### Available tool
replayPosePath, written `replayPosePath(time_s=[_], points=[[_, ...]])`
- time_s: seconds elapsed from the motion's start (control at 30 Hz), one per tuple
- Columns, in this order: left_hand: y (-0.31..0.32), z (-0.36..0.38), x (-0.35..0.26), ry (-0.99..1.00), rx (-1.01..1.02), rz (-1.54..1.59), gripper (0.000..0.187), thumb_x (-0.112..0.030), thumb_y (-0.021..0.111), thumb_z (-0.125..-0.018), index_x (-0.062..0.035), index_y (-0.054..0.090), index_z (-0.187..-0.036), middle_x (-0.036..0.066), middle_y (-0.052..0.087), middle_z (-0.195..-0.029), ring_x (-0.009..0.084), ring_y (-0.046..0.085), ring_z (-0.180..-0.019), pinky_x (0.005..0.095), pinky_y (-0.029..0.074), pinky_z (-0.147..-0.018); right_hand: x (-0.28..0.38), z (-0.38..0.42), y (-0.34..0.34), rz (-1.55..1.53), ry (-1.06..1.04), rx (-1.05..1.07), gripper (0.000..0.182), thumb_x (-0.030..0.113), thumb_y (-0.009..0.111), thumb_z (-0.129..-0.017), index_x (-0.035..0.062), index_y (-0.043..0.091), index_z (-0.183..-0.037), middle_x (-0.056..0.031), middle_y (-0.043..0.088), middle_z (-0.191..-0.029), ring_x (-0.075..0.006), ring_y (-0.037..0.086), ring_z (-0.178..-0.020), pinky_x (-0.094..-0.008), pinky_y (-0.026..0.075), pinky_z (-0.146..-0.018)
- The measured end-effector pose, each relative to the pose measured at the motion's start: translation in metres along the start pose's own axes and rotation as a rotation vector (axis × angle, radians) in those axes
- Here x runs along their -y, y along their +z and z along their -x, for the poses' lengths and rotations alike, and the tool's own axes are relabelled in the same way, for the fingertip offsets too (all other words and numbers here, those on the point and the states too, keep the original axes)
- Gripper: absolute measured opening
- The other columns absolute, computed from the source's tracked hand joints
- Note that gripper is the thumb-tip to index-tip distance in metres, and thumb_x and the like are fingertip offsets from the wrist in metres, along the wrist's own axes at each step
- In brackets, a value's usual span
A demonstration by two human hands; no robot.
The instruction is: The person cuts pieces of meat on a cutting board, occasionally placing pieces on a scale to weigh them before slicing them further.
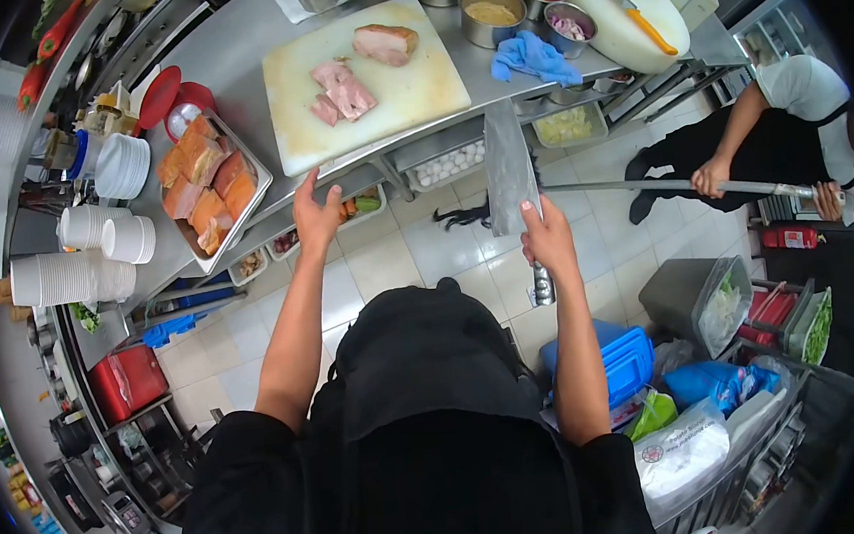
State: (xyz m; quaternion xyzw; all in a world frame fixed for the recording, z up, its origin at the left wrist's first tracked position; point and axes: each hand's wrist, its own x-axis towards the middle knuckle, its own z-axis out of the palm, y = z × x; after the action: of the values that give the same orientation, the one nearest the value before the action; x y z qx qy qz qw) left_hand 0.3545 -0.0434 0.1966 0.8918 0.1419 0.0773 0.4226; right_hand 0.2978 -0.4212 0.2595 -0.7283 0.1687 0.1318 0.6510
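Note:
My right hand (550, 244) is wrapped round the handle of a cleaver (509, 165), its broad blade pointing up toward the counter edge. My left hand (317, 215) holds nothing; its fingers are apart, just off the near edge of a white cutting board (376, 130). Several cut slices of pork (345, 91) lie on the board, with a larger block of pork (385, 44) behind them to the right. Left of the board, a metal tray (253, 195) holds several browned pork chunks (203, 164).
Metal bowls of ingredients (491, 16), a blue cloth (534, 59) and a round board (642, 9) bearing an orange-handled knife (657, 33) line the back right. Stacked white containers (129, 238) stand at left. At right, a person (768, 140) holds a long-handled mop on the floor.

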Motion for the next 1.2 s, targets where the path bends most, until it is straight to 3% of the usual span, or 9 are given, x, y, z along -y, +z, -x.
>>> replayPosePath(time_s=[0.27,0.37,0.43,0.47,0.57,0.63,0.73,1.03,1.2], points=[[0.002,-0.014,-0.005,0.09,-0.041,0.004,0.063,-0.025,0.073,-0.081,-0.0024,0.049,-0.135,0.021,0.053,-0.131,0.0302,0.052,-0.122,0.0387,0.042,-0.102,-0.003,-0.004,0.024,-0.007,0.026,0.039,0.026,0.031,0.051,-0.099,0.0058,0.051,-0.097,-0.0009,0.042,-0.051,-0.0104,0.041,-0.036,-0.0279,0.033,-0.032],[0.009,-0.043,-0.021,0.233,-0.038,0.023,0.072,-0.033,0.078,-0.075,-0.004,0.05,-0.134,0.024,0.049,-0.131,0.0368,0.048,-0.122,0.0419,0.039,-0.103,-0.006,-0.013,0.042,-0.046,0.039,0.095,0.027,0.033,0.052,-0.099,0.0067,0.051,-0.098,-0.0013,0.043,-0.051,-0.011,0.042,-0.035,-0.0278,0.033,-0.032],[0.02,-0.07,-0.029,0.277,-0.029,-0.037,0.085,-0.037,0.081,-0.071,-0.0038,0.043,-0.139,0.029,0.037,-0.139,0.0405,0.039,-0.13,0.043,0.035,-0.107,-0.005,-0.021,0.058,-0.055,0.102,0.157,0.024,0.031,0.051,-0.099,0.007,0.052,-0.1,-0.0011,0.045,-0.054,-0.0104,0.043,-0.037,-0.0279,0.035,-0.033],[0.023,-0.082,-0.037,0.215,0.031,0.036,0.096,-0.04,0.084,-0.066,-0.0042,0.038,-0.142,0.033,0.022,-0.145,0.0473,0.029,-0.134,0.0453,0.032,-0.11,-0.004,-0.026,0.066,-0.052,0.093,0.172,0.024,0.031,0.051,-0.099,0.0073,0.052,-0.101,-0.0014,0.045,-0.054,-0.0105,0.043,-0.037,-0.0279,0.035,-0.033],[0.054,-0.118,-0.039,0.347,-0.097,-0.023,0.101,-0.041,0.086,-0.063,-0.0063,0.035,-0.144,0.035,0.014,-0.147,0.0528,0.022,-0.135,0.0514,0.029,-0.11,0.002,-0.039,0.089,-0.023,0.109,0.157,0.024,0.031,0.05,-0.099,0.0069,0.051,-0.098,-0.0021,0.045,-0.053,-0.0111,0.043,-0.037,-0.028,0.035,-0.033],[0.062,-0.145,-0.039,0.407,-0.077,-0.145,0.094,-0.038,0.086,-0.064,-0.0079,0.041,-0.141,0.039,0.013,-0.146,0.0522,0.028,-0.132,0.0494,0.029,-0.11,0.006,-0.048,0.1,-0.002,0.107,0.139,0.025,0.031,0.05,-0.1,0.0065,0.05,-0.096,-0.0023,0.044,-0.052,-0.0113,0.043,-0.036,-0.0282,0.035,-0.033],[0.077,-0.2,-0.01,0.611,-0.107,-0.143,0.075,-0.033,0.085,-0.064,-0.0169,0.055,-0.131,0.034,0.017,-0.146,0.0509,0.026,-0.129,0.0563,0.029,-0.107,0.016,-0.058,0.111,0.016,0.116,0.099,0.025,0.03,0.05,-0.099,0.0067,0.046,-0.092,-0.0005,0.041,-0.052,-0.0106,0.04,-0.036,-0.0274,0.033,-0.033],[0.071,-0.328,-0.014,0.69,-0.019,-0.125,0.066,-0.026,0.082,-0.07,-0.0208,0.054,-0.129,0.029,0.024,-0.144,0.049,0.03,-0.128,0.0555,0.031,-0.106,0.056,-0.079,0.138,-0.012,0.157,-0.096,0.027,0.031,0.051,-0.1,0.0052,0.049,-0.092,-0.0005,0.042,-0.051,-0.0102,0.041,-0.036,-0.0272,0.032,-0.033],[0.058,-0.328,-0.039,0.676,0.011,-0.229,0.059,-0.03,0.078,-0.074,-0.0185,0.055,-0.128,0.029,0.025,-0.144,0.047,0.03,-0.129,0.0547,0.033,-0.105,0.072,-0.097,0.138,0.052,0.134,-0.154,0.028,0.03,0.051,-0.099,0.0048,0.048,-0.089,-0.0004,0.042,-0.049,-0.0099,0.042,-0.035,-0.0271,0.032,-0.033]])
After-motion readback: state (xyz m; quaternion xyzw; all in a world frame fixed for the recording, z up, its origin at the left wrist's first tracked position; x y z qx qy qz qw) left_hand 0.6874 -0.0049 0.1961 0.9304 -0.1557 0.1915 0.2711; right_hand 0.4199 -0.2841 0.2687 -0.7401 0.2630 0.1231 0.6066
